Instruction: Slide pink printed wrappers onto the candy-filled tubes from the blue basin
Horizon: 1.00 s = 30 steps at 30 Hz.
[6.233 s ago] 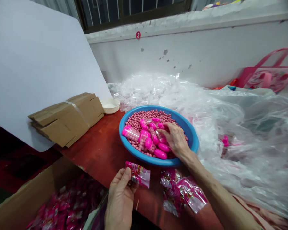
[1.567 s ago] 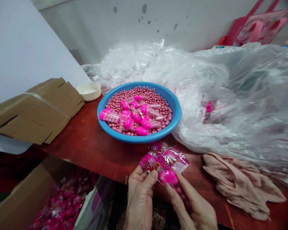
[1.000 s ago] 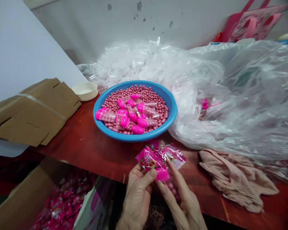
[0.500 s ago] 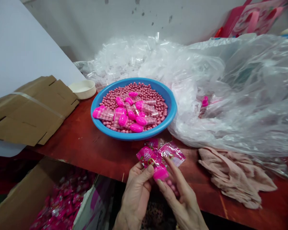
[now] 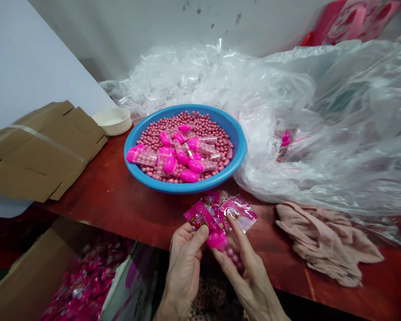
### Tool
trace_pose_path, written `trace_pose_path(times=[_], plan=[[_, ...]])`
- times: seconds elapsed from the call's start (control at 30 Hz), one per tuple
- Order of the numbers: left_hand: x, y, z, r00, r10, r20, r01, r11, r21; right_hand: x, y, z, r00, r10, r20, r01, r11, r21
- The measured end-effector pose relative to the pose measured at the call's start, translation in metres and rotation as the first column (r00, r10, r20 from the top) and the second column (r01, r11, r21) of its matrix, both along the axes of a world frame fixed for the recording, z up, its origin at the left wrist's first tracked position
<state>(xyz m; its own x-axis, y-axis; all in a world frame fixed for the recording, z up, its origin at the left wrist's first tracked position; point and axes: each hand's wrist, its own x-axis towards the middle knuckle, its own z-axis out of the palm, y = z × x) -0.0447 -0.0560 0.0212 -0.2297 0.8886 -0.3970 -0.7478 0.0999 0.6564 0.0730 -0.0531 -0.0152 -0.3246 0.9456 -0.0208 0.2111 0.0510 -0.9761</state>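
Note:
My left hand (image 5: 184, 263) pinches a pink printed plastic sleeve (image 5: 200, 216) between thumb and fingers. In my right hand (image 5: 252, 274) is a small clear tube (image 5: 232, 257) of pink balls, its bright pink cap (image 5: 217, 240) pointing up and left toward the sleeve. Sleeve and cap sit side by side; whether they touch I cannot tell. More printed sleeves (image 5: 242, 213) lie on the table just beyond my fingers. Behind them stands a blue basin (image 5: 183, 188) of loose pink balls, with several capped tubes (image 5: 203, 166) lying on top.
Clear plastic bags (image 5: 337, 133) pile up at the right and back. A pink cloth (image 5: 327, 240) lies on the red table (image 5: 120, 203). Flattened cardboard (image 5: 43, 151) and a white dish (image 5: 112, 121) are at left. Below the edge, a carton (image 5: 120, 285) holds pink packets.
My left hand has shifted the sleeve slightly left, off the front of the capped tube. More of the pink cap shows. The camera view has moved a little.

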Motion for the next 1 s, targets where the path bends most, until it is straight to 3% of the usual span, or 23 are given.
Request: trace_pose_path(times=[0.17,0.37,0.57,0.7,1.0], plan=[[0.0002,0.0022,0.0014,0.999,0.047,0.012,-0.047,0.999,-0.026,-0.0014,0.0002,0.0033,0.999,0.010,0.038,-0.009,1.000,-0.022],[0.0043,0.0011,0.0009,0.997,0.077,0.000,-0.077,0.997,-0.025,-0.0017,0.0014,0.0018,0.999,0.003,-0.037,-0.005,0.999,-0.054],[0.0087,0.0005,-0.0003,0.999,0.045,-0.022,-0.046,0.998,-0.041,-0.0052,0.0006,0.0056,0.977,-0.193,-0.087,0.180,0.974,-0.140],[0.0067,0.0019,-0.0036,0.997,0.068,-0.023,-0.069,0.996,-0.063,-0.0057,0.0028,0.0003,0.964,-0.243,-0.106,0.234,0.968,-0.087],[0.0034,0.0033,-0.0083,0.990,0.123,-0.075,-0.130,0.986,-0.103,0.0008,0.0052,0.0033,0.988,-0.143,-0.055,0.138,0.987,-0.083]])
